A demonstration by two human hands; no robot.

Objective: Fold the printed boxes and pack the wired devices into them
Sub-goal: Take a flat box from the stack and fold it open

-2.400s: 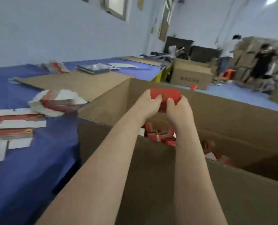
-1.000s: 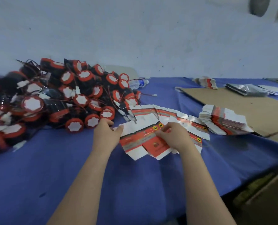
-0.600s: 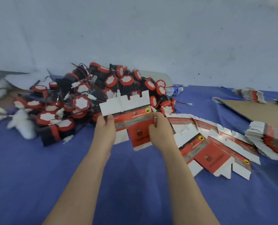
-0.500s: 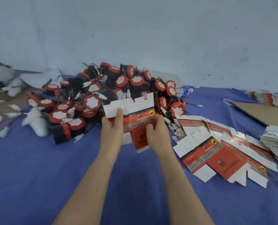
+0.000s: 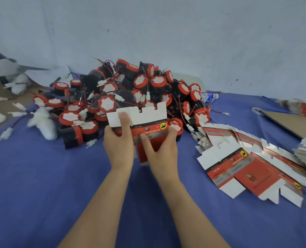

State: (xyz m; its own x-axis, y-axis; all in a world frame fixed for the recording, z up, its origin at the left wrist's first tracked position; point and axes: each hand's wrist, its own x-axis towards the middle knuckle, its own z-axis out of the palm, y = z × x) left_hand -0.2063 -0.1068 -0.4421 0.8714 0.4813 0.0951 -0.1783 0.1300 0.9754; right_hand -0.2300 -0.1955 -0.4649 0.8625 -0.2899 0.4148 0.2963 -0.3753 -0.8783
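Box blank (image 5: 149,120) in L hand (image 5: 120,146), R hand (image 5: 163,153)

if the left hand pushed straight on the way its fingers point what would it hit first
Most likely the pile of wired devices right behind the flat box that the left hand holds, though the gap is hard to judge.

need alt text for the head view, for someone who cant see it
The left hand and right hand grip an unfolded red and white printed box above a blue table. Behind it lies a heap of red and black wired devices; more flat boxes fan out on the right.
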